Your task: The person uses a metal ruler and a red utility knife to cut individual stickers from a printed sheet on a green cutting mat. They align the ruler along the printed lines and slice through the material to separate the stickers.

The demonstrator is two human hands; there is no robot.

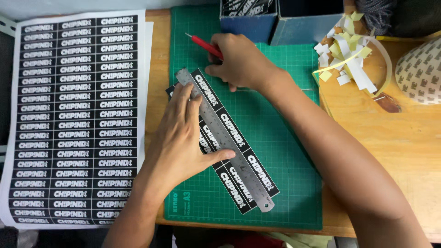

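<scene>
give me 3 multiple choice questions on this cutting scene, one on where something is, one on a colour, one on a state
1. Where does the ruler lie?
A. on the label strip on the mat
B. on the big printed sheet
C. in the blue box

2. What colour is the knife handle?
A. yellow
B. red
C. black

3. What is the left hand doing?
A. hanging in the air
B. holding a pen
C. pressing flat on the ruler

Answers: 1 A, the ruler lies along the black label strip on the green mat. 2 B, the handle in the right hand is red. 3 C, fingers spread, palm down on the ruler.
</scene>
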